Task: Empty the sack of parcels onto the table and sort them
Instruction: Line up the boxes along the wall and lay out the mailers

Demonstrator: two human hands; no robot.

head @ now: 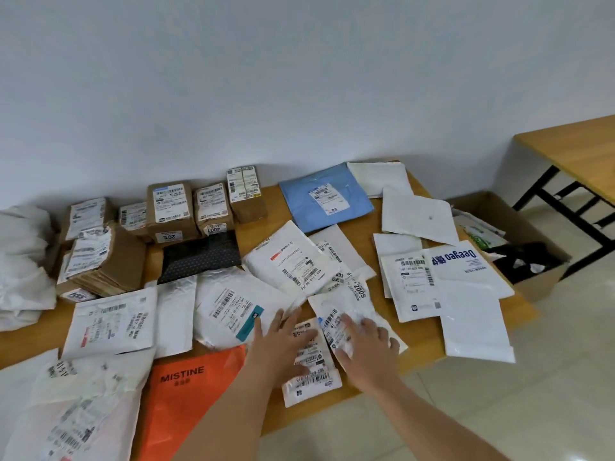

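Many parcels cover the wooden table (392, 217). Brown cardboard boxes (171, 211) stand in a row at the back left, with flatter brown packets (109, 261) stacked beside them. White mailer bags (419, 214) lie spread over the middle and right, with a blue bag (327, 197) at the back and an orange bag (186, 394) at the front. A crumpled white sack (23, 261) lies at the far left. My left hand (283, 341) rests flat with spread fingers on a small labelled white parcel (311, 377). My right hand (366, 344) lies on a crinkled white parcel (339, 314), fingers loosely bent.
An open cardboard box (532, 234) holding black and white items stands on the tiled floor off the table's right end. A second wooden table (572, 151) with black legs stands at the far right. A black dotted packet (199, 257) lies before the boxes. A white wall backs the table.
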